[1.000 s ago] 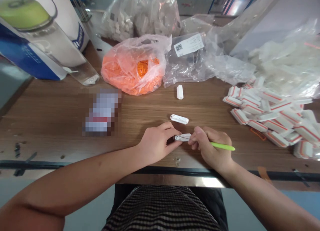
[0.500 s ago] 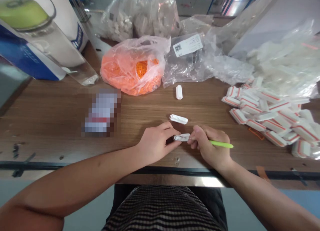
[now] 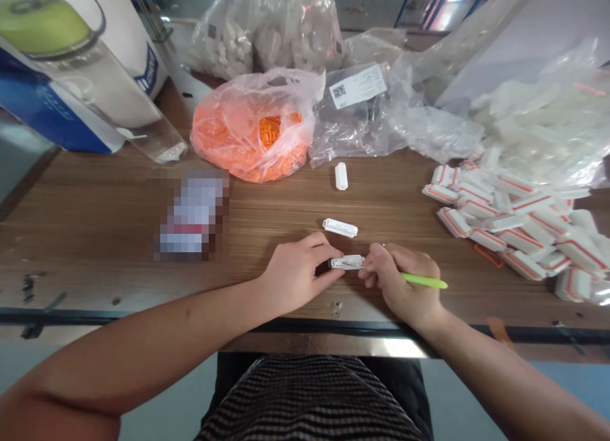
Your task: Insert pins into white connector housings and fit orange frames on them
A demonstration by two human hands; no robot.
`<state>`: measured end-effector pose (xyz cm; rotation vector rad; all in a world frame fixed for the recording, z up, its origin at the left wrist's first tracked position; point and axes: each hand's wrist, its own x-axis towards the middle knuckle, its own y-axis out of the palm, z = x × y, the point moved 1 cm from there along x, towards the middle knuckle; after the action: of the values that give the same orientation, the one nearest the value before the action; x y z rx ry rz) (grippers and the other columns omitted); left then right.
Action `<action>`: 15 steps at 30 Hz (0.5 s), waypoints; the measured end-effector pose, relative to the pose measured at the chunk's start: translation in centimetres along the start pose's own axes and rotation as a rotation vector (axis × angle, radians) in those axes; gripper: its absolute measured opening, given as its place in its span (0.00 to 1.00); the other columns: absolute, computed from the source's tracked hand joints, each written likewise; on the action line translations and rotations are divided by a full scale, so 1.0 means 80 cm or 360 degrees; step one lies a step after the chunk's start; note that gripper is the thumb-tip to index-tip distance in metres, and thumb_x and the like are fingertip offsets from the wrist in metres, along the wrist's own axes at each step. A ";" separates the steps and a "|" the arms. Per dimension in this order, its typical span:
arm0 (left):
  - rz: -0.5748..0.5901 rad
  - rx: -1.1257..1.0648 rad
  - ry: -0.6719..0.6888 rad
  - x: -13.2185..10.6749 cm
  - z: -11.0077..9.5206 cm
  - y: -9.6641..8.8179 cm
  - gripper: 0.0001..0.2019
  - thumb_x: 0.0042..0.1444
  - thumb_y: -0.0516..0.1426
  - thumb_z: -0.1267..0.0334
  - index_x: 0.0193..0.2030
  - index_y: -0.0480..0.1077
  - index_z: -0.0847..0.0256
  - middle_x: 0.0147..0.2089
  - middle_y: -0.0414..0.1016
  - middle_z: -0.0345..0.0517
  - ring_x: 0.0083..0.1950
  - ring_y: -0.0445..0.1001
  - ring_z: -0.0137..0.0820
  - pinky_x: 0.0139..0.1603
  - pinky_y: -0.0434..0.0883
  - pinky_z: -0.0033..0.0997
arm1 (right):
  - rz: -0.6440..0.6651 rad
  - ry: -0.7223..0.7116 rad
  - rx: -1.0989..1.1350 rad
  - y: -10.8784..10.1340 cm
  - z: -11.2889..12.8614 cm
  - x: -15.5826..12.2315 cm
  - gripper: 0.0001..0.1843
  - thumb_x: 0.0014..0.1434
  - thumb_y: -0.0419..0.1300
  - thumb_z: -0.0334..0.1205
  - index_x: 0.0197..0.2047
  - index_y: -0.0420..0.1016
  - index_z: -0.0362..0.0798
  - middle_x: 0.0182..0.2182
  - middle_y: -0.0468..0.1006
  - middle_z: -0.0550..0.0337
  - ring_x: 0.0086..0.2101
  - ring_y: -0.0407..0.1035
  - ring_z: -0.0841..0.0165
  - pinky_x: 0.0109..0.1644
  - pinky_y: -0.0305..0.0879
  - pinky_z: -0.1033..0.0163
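Observation:
My left hand (image 3: pixel 300 269) pinches the left end of a small white plastic housing (image 3: pixel 347 262) between thumb and fingers, low over the table. My right hand (image 3: pixel 398 272) grips a thin tool with a lime-green handle (image 3: pixel 424 280), whose end sticks out to the right past the palm. The tool's fine metal tip lies over the housing's upper face; whether it touches cannot be made out. A second white housing (image 3: pixel 340 227), with a row of small marks, lies just beyond my hands. Farther off is a plain white piece (image 3: pixel 341 176).
On the right lies a pile of white housings with orange strips (image 3: pixel 519 218). An orange-filled plastic bag (image 3: pixel 252 129) and clear bags (image 3: pixel 357 123) line the back. A blurred-out flat object (image 3: pixel 193 215) and a green-lidded bottle (image 3: pixel 105 91) are on the left.
The tool's metal tip has shifted slightly over the white housing, and its green handle end has moved a little right and down. My left hand keeps its hold, almost still.

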<state>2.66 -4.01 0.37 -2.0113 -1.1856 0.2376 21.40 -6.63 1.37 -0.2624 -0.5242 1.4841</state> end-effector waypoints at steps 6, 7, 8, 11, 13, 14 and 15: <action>0.0007 0.0055 0.0004 0.000 0.000 0.000 0.09 0.60 0.61 0.60 0.45 0.76 0.57 0.41 0.76 0.40 0.31 0.73 0.25 0.32 0.69 0.25 | -0.0022 0.0082 0.0084 0.000 -0.003 0.001 0.24 0.66 0.54 0.42 0.19 0.73 0.48 0.15 0.75 0.64 0.15 0.67 0.77 0.21 0.64 0.70; 0.0009 0.0057 0.0009 0.000 0.001 0.000 0.09 0.60 0.61 0.60 0.45 0.76 0.57 0.41 0.76 0.40 0.32 0.73 0.25 0.32 0.69 0.25 | -0.0037 0.0092 0.0104 0.001 -0.003 0.000 0.24 0.66 0.54 0.43 0.19 0.73 0.48 0.15 0.75 0.64 0.15 0.67 0.77 0.21 0.64 0.70; 0.0012 0.0057 0.0016 0.000 0.001 0.000 0.09 0.60 0.61 0.60 0.45 0.76 0.57 0.41 0.76 0.40 0.33 0.74 0.26 0.32 0.70 0.26 | -0.0047 0.0099 0.0115 0.001 -0.004 -0.001 0.24 0.66 0.54 0.43 0.19 0.73 0.48 0.15 0.75 0.64 0.15 0.67 0.77 0.21 0.63 0.70; 0.0010 0.0047 0.0019 0.000 0.001 0.000 0.09 0.60 0.61 0.60 0.45 0.76 0.58 0.41 0.76 0.41 0.33 0.74 0.26 0.32 0.70 0.25 | -0.0056 0.0098 0.0119 0.001 -0.005 -0.003 0.24 0.66 0.54 0.43 0.19 0.73 0.48 0.15 0.75 0.64 0.15 0.67 0.77 0.21 0.63 0.70; 0.0022 0.0034 0.0000 0.001 0.000 0.000 0.09 0.59 0.61 0.60 0.45 0.76 0.57 0.41 0.76 0.41 0.31 0.73 0.25 0.31 0.69 0.25 | -0.0047 0.0094 0.0117 0.000 -0.005 -0.003 0.23 0.66 0.54 0.43 0.19 0.73 0.48 0.16 0.75 0.64 0.15 0.68 0.77 0.21 0.64 0.70; 0.0030 0.0029 -0.0011 0.001 0.000 0.000 0.09 0.59 0.61 0.60 0.45 0.76 0.57 0.41 0.76 0.41 0.31 0.72 0.25 0.31 0.69 0.25 | -0.0048 0.0093 0.0118 0.000 -0.005 -0.004 0.23 0.66 0.54 0.43 0.19 0.73 0.48 0.16 0.75 0.64 0.15 0.67 0.77 0.21 0.64 0.70; 0.0034 0.0027 -0.0022 0.000 0.000 0.000 0.09 0.59 0.61 0.60 0.45 0.76 0.57 0.41 0.76 0.41 0.30 0.72 0.25 0.30 0.69 0.25 | -0.0051 0.0093 0.0119 0.000 -0.004 -0.004 0.23 0.66 0.54 0.43 0.19 0.73 0.48 0.16 0.75 0.64 0.15 0.67 0.77 0.21 0.64 0.70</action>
<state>2.67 -3.97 0.39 -2.0116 -1.1673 0.2715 21.59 -6.87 1.04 -0.2367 -0.4235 1.4576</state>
